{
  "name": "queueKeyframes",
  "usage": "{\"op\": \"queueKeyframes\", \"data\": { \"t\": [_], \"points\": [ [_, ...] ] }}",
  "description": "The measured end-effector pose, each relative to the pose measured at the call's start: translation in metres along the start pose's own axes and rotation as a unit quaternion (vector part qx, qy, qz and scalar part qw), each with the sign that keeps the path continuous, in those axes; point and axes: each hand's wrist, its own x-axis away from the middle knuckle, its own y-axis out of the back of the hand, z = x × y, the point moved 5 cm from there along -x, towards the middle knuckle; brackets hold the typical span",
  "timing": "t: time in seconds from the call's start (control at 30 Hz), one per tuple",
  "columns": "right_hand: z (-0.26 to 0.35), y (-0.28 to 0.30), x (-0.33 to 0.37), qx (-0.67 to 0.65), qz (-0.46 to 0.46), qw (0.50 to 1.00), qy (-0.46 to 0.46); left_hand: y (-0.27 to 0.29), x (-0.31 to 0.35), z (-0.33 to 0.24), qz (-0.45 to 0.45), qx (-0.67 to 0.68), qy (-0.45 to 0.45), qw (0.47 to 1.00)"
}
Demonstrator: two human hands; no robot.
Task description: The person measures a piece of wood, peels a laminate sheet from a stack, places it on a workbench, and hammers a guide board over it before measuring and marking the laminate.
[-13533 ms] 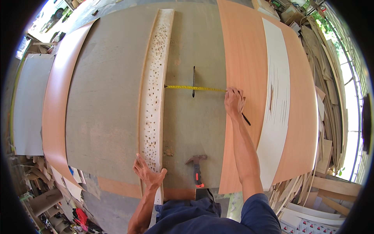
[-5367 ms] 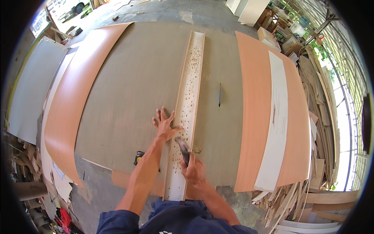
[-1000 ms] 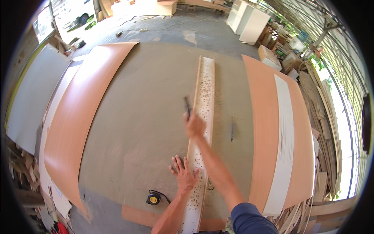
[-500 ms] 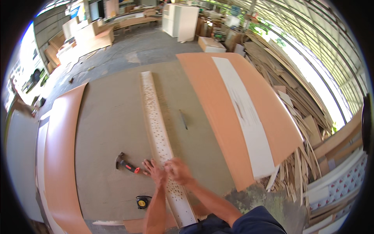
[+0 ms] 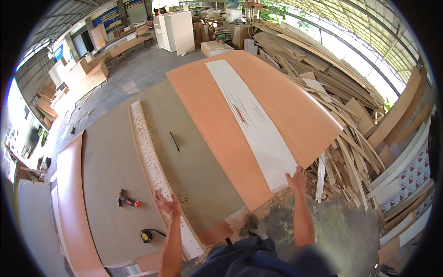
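A long, narrow white board (image 5: 146,147), speckled with small dark marks, lies lengthwise over the grey-brown sheet. My left hand (image 5: 168,204) is at its nearer half, fingers spread and holding nothing. Far to the right, my right hand (image 5: 297,180) reaches the near right corner of a white strip (image 5: 249,124), thumb and fingers apart. That strip has dark streaks and rests on an orange-brown plywood sheet (image 5: 286,101). Left of the speckled board lie a claw hammer (image 5: 127,199) with a red and black handle and a black and yellow tape measure (image 5: 146,235).
A thin dark pencil-like tool (image 5: 174,141) lies on the grey-brown sheet (image 5: 110,161). Another curved orange-brown sheet (image 5: 74,198) is at the left. Scrap wood strips (image 5: 353,161) are heaped along the right. A white cabinet (image 5: 173,32) stands at the back.
My hands were together on the speckled board; the right has moved away to the white strip's corner, and the left has lifted its fingers. The view has swung right.
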Motion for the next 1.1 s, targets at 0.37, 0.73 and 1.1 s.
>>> {"op": "queueKeyframes", "data": {
  "t": [0.37, 0.73, 1.1],
  "points": [
    [-0.024, -0.057, -0.036, -0.352, 0.166, 0.913, 0.12, -0.102, 0.2, -0.195, 0.365, 0.319, 0.27, 0.832],
    [0.022, -0.027, 0.095, -0.554, 0.47, 0.685, 0.047, -0.03, 0.27, -0.158, 0.128, 0.514, 0.599, 0.601],
    [-0.051, 0.025, 0.086, -0.476, 0.607, 0.628, 0.108, -0.01, 0.32, -0.294, 0.068, 0.697, 0.569, 0.432]
  ]
}}
